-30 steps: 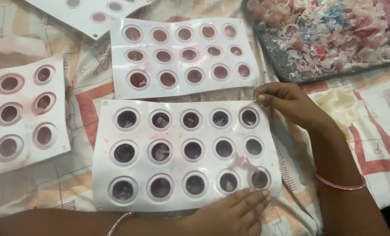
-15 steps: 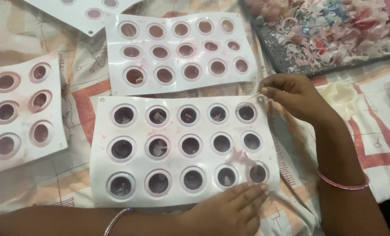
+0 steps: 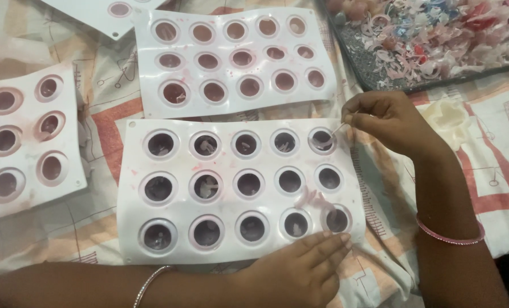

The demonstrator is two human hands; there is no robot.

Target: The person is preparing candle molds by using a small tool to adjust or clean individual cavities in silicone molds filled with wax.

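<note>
Right hand (image 3: 388,122): grip is a fingertip pinch on a thin pale stick (image 3: 337,129), tip angled down into the top-right cavity (image 3: 322,140) of the near mould. Left hand (image 3: 300,274): no grip, fingers flat and together, pressing on the bottom-right edge of the same mould, fingertips just beside the bottom-right cavity (image 3: 337,219).

The near mould is a white silicone mould (image 3: 237,191), three rows of five round cavities, lying on a patterned cloth (image 3: 109,122) in front of the person. Several cavities hold pale wax-like scraps; pink smears near the lower right corner.

Thin bangle on each wrist.

Beyond it, just apart, sits a second white fifteen-cavity mould (image 3: 234,60) with pinkish residue. A six-cavity mould (image 3: 29,140) lies to the left, the corner of another mould (image 3: 109,14) at top left.

Top right: dark tray (image 3: 363,65) piled with pink, white and blue shavings. Crumpled cream-coloured piece (image 3: 445,122) on the cloth just right of the right hand.
</note>
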